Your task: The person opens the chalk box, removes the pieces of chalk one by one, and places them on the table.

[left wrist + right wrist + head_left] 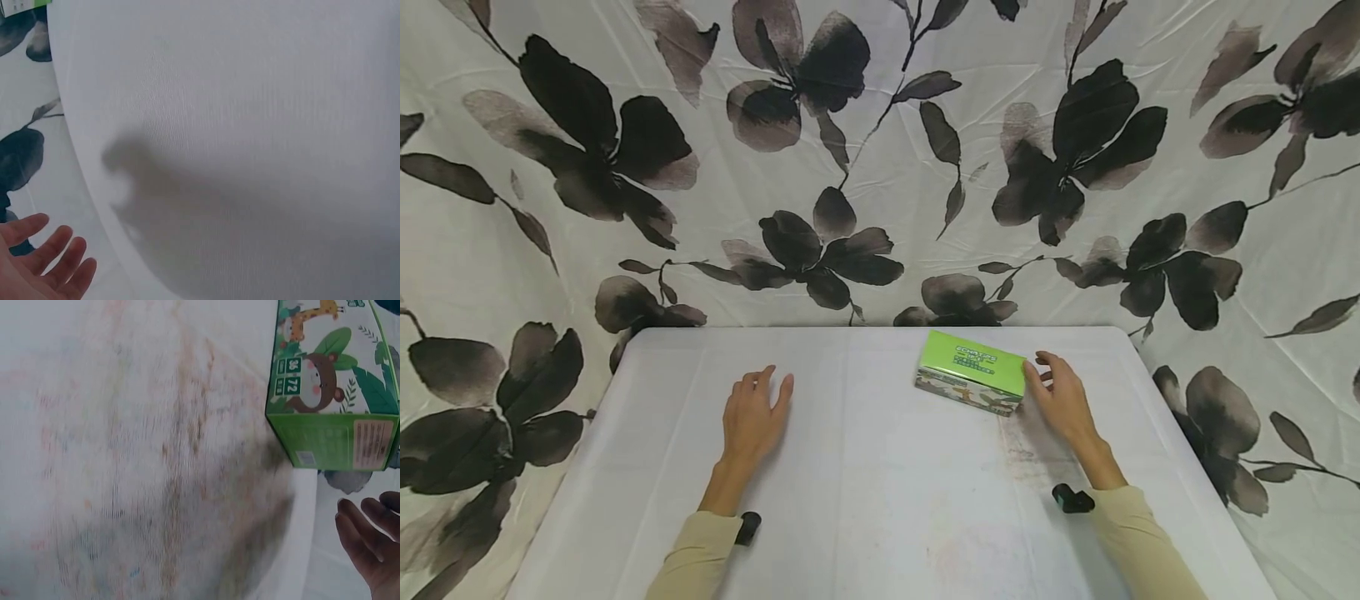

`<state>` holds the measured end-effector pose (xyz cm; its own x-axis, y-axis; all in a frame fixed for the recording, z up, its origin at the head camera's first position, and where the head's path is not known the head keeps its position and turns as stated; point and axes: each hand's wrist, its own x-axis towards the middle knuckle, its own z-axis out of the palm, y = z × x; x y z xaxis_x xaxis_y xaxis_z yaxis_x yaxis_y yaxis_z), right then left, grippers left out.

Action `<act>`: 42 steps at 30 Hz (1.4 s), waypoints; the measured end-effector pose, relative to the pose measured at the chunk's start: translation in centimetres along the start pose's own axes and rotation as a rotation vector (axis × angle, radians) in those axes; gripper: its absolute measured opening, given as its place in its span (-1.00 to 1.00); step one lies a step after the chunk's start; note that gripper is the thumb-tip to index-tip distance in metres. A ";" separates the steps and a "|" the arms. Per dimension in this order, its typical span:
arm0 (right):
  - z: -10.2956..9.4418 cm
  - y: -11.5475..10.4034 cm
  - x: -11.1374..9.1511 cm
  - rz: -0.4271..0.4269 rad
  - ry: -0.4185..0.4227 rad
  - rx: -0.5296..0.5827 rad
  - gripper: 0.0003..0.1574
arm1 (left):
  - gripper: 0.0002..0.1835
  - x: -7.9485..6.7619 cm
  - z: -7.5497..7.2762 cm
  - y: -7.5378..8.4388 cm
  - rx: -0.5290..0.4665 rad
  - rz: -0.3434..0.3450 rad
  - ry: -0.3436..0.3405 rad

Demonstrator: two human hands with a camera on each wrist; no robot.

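Observation:
A green cardboard box with lettering on its lid lies on the white-covered table, right of the middle near the far edge. Cartoon animals and leaves decorate the side of the box in the right wrist view. My right hand is at the box's right end, thumb tip close to the corner and fingers loosely bent. In the right wrist view, the fingers show below the box's green end, holding nothing. Over the table's left half is my left hand, fingers spread and holding nothing.
The white table cover has faint coloured stains toward the right. Behind and beside the table hangs a white cloth with dark flowers. A black wrist device sits at the left sleeve, another black device at the right sleeve.

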<state>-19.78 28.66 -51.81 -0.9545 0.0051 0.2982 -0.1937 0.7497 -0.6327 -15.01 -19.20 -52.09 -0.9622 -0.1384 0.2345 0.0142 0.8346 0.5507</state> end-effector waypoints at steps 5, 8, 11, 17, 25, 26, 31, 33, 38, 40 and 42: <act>0.6 -0.4 0.1 0.009 -0.012 0.036 -0.34 | -0.35 -0.1 0.7 0.6 -0.019 -0.017 -0.013; 0.9 -0.7 0.2 0.021 -0.024 0.060 -0.33 | -0.35 -0.1 1.1 1.1 -0.031 -0.025 -0.017; 1.1 -0.9 0.2 0.031 -0.028 0.071 -0.32 | -0.36 0.0 1.4 1.5 -0.052 -0.033 -0.020; 1.5 -1.2 0.3 0.046 -0.036 0.113 -0.33 | -0.35 0.2 1.9 2.1 -0.106 -0.047 -0.028; 2.1 -1.5 0.5 0.072 -0.077 0.174 -0.33 | -0.38 0.3 2.5 3.0 -0.193 -0.037 -0.042; 2.1 -1.6 0.5 0.075 -0.082 0.178 -0.33 | -0.39 0.3 2.6 3.1 -0.211 -0.042 -0.045; 2.6 -2.0 0.6 0.092 -0.101 0.204 -0.33 | -0.45 0.3 3.2 3.8 -0.288 -0.061 -0.055; 2.8 -2.2 0.7 0.098 -0.109 0.215 -0.33 | -0.46 0.4 3.6 4.1 -0.311 -0.061 -0.055; 3.3 -2.8 0.9 0.110 -0.130 0.239 -0.32 | -0.51 0.6 4.3 4.7 -0.385 -0.068 -0.052; 3.5 -3.1 0.9 0.116 -0.137 0.243 -0.31 | -0.53 0.6 4.6 5.0 -0.418 -0.075 -0.056; 3.7 -3.5 0.9 0.120 -0.148 0.247 -0.31 | -0.55 0.6 4.7 5.3 -0.454 -0.077 -0.059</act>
<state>-20.86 23.62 -52.00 -0.9930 -0.0260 0.1149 -0.1094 0.5658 -0.8173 -16.85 -12.31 -52.81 -0.9789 -0.1487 0.1404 0.0473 0.5030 0.8630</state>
